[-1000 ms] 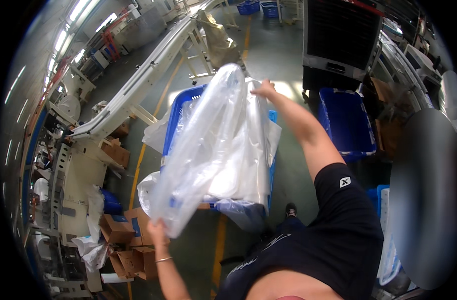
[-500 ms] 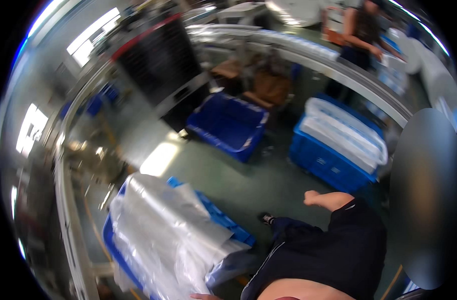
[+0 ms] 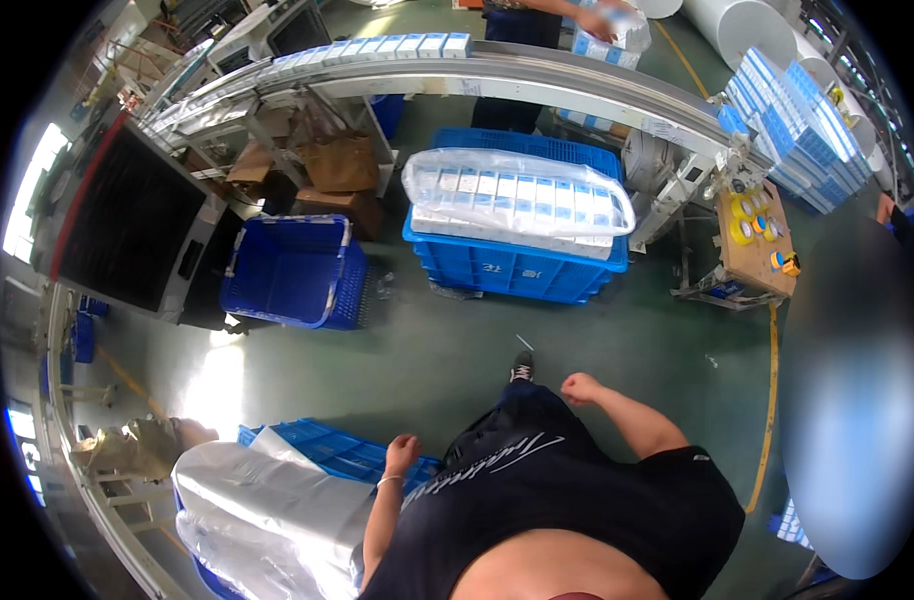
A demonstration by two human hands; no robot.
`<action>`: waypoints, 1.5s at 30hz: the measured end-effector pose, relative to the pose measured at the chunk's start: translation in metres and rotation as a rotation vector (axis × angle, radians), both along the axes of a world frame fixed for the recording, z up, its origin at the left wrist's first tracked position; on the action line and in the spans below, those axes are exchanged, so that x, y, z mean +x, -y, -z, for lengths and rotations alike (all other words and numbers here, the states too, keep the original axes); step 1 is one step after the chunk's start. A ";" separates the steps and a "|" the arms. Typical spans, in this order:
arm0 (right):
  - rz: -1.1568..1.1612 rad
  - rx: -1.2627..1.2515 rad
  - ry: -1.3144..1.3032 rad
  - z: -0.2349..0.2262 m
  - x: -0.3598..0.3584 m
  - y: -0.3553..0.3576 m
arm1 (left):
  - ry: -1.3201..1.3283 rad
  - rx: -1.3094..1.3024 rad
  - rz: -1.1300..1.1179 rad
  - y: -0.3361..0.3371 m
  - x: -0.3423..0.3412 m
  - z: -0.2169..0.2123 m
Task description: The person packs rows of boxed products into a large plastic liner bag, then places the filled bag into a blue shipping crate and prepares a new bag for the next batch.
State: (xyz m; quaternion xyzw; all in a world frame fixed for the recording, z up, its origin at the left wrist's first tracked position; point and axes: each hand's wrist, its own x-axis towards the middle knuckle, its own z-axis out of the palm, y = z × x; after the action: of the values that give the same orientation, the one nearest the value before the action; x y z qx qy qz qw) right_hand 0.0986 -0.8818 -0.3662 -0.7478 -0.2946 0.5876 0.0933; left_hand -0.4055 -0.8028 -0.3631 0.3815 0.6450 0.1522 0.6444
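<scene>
My left hand [image 3: 402, 456] hangs beside my body with its fingers curled in, and no object shows in it. Close to it are a blue plastic crate [image 3: 327, 445] and a pile of clear plastic bags [image 3: 267, 500] in a blue container. My right hand [image 3: 579, 388] is held out in front of me in a loose fist above the floor, touching nothing. Ahead stands a large blue crate [image 3: 517, 275], topped by a clear plastic bag [image 3: 422, 185] full of small blue-and-white boxes.
A blue basket [image 3: 287, 270] sits on the floor at left, beside a dark cabinet [image 3: 137, 220]. A conveyor [image 3: 577, 80] carrying small boxes crosses the far side; a co-worker's hand [image 3: 597, 22] is behind it. Tape rolls lie on a small table [image 3: 752, 260] at right.
My view has swung to the left bags' opposite side, bringing the large blue crate to the centre. My left hand has come into full view; my right remains in a fist.
</scene>
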 end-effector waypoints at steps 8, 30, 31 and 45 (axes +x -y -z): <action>-0.185 0.342 0.204 -0.060 0.118 -0.104 | -0.133 0.055 -0.086 -0.082 0.053 0.056; 1.477 -0.160 0.661 0.008 0.340 -0.348 | -0.885 0.875 1.881 -0.623 0.455 -0.036; 1.462 -0.177 0.646 0.015 0.349 -0.350 | -0.943 0.852 1.942 -0.625 0.449 -0.026; 0.500 -0.150 0.882 -0.058 0.375 -0.337 | -0.748 0.904 2.237 -0.658 0.443 -0.072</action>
State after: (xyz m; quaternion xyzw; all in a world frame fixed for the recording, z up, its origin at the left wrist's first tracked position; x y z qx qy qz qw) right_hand 0.4738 -0.5445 -0.3083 -0.9769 -0.0750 0.1955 0.0437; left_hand 0.0377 -0.1448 -0.2916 0.9227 0.0034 -0.3853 0.0116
